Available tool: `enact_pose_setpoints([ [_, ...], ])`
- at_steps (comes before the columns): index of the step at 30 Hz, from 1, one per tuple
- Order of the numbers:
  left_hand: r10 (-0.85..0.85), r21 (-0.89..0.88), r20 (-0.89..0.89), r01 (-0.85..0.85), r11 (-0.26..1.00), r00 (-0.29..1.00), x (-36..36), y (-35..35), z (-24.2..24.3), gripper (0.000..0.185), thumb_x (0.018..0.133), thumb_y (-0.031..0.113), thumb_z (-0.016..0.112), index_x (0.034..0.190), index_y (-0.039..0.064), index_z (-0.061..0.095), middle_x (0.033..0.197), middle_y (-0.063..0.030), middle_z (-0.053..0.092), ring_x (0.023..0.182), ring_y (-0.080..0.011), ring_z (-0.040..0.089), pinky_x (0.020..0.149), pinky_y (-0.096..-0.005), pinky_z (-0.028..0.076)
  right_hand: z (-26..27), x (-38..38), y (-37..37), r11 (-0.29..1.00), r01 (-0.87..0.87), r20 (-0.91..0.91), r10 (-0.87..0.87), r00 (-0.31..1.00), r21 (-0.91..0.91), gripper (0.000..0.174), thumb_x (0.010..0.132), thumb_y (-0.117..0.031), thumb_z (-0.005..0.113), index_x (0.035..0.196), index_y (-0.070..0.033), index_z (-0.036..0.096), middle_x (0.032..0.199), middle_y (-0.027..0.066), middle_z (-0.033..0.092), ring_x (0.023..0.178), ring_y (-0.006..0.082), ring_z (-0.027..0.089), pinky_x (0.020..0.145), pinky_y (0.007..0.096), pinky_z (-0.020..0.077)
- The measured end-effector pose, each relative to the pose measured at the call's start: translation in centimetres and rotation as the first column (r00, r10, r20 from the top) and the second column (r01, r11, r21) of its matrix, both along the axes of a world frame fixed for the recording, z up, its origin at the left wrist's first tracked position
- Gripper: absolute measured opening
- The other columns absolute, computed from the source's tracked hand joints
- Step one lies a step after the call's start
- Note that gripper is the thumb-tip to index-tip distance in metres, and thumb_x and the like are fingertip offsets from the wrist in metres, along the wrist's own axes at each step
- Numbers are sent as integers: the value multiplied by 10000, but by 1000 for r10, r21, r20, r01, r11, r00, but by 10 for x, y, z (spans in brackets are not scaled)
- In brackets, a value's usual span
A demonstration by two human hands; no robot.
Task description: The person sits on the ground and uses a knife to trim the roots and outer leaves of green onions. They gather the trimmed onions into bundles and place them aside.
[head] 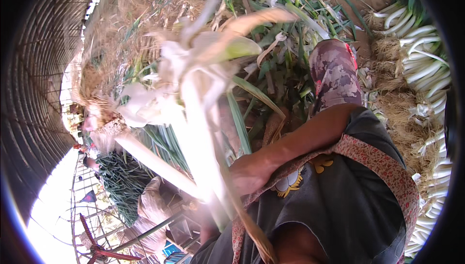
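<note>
Large long green onions [196, 118] with white shafts, peeling outer leaves and roots rise close before the camera, blurred and partly washed out by glare. My right hand [247, 176] is curled beside their shafts, with a green leaf running down to it; its fingers are largely hidden. Low in the view, a blurred patch of skin by the shafts seems to be my left hand [207, 229], mostly covered, so its grip is unclear. A dry brown leaf [254, 231] hangs across my floral-edged apron.
Loose leaves and onion trimmings [283, 46] cover the ground ahead. Trimmed green onions [425, 64] lie in rows along the right, roots inward. At lower left are a heap of green leaves [120, 187], a pale sack [154, 202] and a red-bladed fan [98, 249]. A person appears at the far left.
</note>
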State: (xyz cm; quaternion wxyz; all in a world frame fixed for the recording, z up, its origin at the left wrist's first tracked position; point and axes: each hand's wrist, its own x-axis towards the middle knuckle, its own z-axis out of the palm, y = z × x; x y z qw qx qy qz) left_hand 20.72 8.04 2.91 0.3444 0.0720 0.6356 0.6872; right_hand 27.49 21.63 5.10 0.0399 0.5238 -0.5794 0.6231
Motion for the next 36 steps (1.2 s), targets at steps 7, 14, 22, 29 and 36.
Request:
enact_pose_setpoints([
  [7,-30,-181,-125,7,984,992,15,71,-53,541,858,378,533,1204,-38,518,1119,-190,587,1006,-288,588,877,-380,492,27,-19,209,892,254,568,-437,698,375,502,966,-466,420,1080,-37,653,818,96,695,651,186,665,636,315,529],
  [14,-33,-271,-192,-21,962,981,-3,70,-26,532,844,378,549,1182,-33,528,1094,-178,588,987,-277,584,863,-373,489,-40,-160,174,395,905,592,-772,233,158,477,931,-412,458,1126,-5,612,973,122,672,846,178,644,740,312,512],
  [22,11,-288,-246,-84,954,969,-23,75,-22,523,829,379,566,1156,-27,539,1066,-164,589,966,-265,579,846,-364,485,-79,-110,136,773,538,633,-609,477,338,463,875,-334,548,1187,8,556,1055,141,641,936,195,609,834,327,477],
  [29,0,-259,-253,-67,964,967,-35,104,-48,514,815,380,581,1134,-23,549,1041,-152,590,948,-254,575,832,-357,482,-74,-11,188,923,362,833,-299,465,129,517,826,-266,627,1239,20,507,1126,157,615,1016,209,578,916,341,446],
  [36,45,-257,-248,-110,960,968,-27,79,-40,506,801,380,596,1111,-18,559,1016,-140,591,930,-243,571,818,-350,478,-10,-13,172,981,123,712,-192,676,148,569,780,-217,690,1262,14,495,1181,172,598,1082,229,556,975,356,425],
])
